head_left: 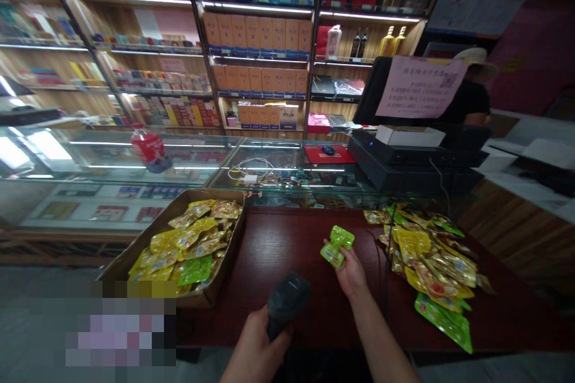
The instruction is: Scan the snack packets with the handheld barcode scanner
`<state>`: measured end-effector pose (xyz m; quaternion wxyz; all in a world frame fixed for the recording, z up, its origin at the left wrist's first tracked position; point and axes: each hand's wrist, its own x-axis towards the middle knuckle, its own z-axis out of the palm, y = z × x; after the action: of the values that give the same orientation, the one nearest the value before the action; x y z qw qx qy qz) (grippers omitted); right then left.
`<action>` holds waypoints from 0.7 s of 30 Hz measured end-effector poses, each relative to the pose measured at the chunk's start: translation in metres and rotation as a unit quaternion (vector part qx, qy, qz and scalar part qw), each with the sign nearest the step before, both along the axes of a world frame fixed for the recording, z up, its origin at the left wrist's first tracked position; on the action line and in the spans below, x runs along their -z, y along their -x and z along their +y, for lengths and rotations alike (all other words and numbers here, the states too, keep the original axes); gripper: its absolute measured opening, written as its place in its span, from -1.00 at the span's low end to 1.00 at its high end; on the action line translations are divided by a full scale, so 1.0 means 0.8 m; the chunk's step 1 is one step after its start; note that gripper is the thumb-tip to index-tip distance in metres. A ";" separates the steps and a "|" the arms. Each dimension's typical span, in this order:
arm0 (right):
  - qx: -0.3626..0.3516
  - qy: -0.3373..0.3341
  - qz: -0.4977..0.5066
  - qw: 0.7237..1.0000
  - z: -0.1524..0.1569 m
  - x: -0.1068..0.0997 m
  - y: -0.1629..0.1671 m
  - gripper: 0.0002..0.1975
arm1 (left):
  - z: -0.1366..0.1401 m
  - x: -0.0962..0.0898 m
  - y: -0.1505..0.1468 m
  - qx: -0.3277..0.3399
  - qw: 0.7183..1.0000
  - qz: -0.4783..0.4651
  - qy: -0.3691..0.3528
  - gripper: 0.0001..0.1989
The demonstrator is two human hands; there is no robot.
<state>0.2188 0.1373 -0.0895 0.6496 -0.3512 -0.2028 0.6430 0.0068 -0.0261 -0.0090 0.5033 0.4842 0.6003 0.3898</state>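
Note:
My left hand [265, 335] is wrapped round the handle of a black barcode scanner [291, 296], held low over the near edge of the dark red table. In my right hand [351, 272] a small green snack packet [336, 244] is pinched between thumb and fingers, over the middle of the table. To the left, a cardboard box [240, 221] holds several yellow packets [193, 233] and a green one [196, 270]. A loose heap of yellow and gold packets [431, 257] lies to the right, with a larger green packet [444, 320] at its near end.
A glass counter [274, 149] runs behind the table, bearing a white cable [247, 176] and a red-wrapped bottle [150, 149]. A black till [381, 158] stands at the right rear, a dark cord hanging near the heap. Someone in a hat [478, 57] is beyond it.

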 end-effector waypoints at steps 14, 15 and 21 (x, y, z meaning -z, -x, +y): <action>-0.257 -0.040 -0.241 0.935 0.002 -0.106 0.130 -0.55 | 0.023 0.079 0.012 -0.088 0.984 -0.137 0.076 -0.85; -0.290 -0.068 -0.252 0.921 0.007 -0.122 0.159 -0.57 | 0.023 0.078 0.012 -0.085 0.983 -0.142 0.074 -0.85; -0.292 -0.125 -0.285 0.904 0.045 -0.166 0.284 -0.71 | 0.019 0.080 0.016 -0.095 0.980 -0.161 0.061 -0.85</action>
<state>-0.0086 0.1732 0.0433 0.3860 -0.3602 -0.5518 0.6456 -0.0060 -0.0108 -0.0726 0.5825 0.3239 0.5775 0.4714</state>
